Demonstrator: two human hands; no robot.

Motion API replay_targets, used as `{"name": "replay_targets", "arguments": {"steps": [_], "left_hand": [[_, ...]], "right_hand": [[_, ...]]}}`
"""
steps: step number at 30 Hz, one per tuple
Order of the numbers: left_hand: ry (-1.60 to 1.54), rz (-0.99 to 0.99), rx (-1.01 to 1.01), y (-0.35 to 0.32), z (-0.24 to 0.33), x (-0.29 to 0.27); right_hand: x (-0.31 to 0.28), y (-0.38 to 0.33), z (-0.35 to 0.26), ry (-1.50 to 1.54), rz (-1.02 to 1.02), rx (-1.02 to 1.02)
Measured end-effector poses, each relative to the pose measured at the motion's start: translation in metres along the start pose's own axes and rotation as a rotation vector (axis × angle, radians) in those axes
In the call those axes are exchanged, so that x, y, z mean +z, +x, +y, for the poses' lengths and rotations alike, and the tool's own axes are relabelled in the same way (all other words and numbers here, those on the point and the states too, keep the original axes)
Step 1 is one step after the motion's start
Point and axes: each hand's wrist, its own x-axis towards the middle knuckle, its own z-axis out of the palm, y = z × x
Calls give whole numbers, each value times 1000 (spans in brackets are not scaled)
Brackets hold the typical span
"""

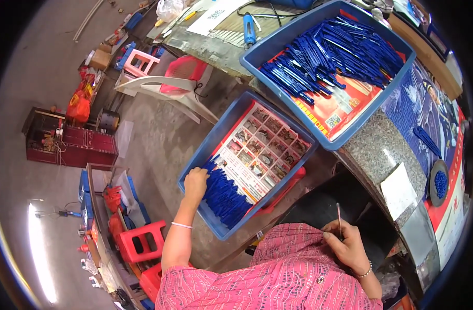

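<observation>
My left hand [196, 182] reaches to the left end of the lower blue tray [291, 182], its fingers bent together at a row of thin blue sticks [227, 199]. Whether a stick is between those fingertips is hidden. The sticks lie side by side on a printed sheet lining the tray. Close to my lap, my right hand [346, 245] pinches a slim, pen-like tool [339, 216] that points upward. On the table, a larger blue tray [327, 139] holds a heap of glossy blue sticks [324, 51].
A round dish of small blue beads [440, 185] and a white paper [399, 191] lie on the table at right. A blue-handled tool [249, 30] is at the back. A pale chair [169, 82] and red stools [142, 242] stand to the left.
</observation>
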Motion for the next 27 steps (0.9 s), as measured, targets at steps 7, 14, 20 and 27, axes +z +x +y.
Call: {"name": "replay_targets", "arguments": {"steps": [7, 14, 20, 27], "left_hand": [[237, -118, 12, -4, -25, 24], [64, 5, 174, 31, 9, 19], [93, -43, 425, 41, -3, 37], [197, -140, 355, 41, -10, 35]], "right_hand": [[3, 4, -14, -220, -80, -45], [-1, -4, -2, -253, -53, -163], [1, -4, 0, -202, -178, -236], [-4, -7, 21, -200, -162, -209]]}}
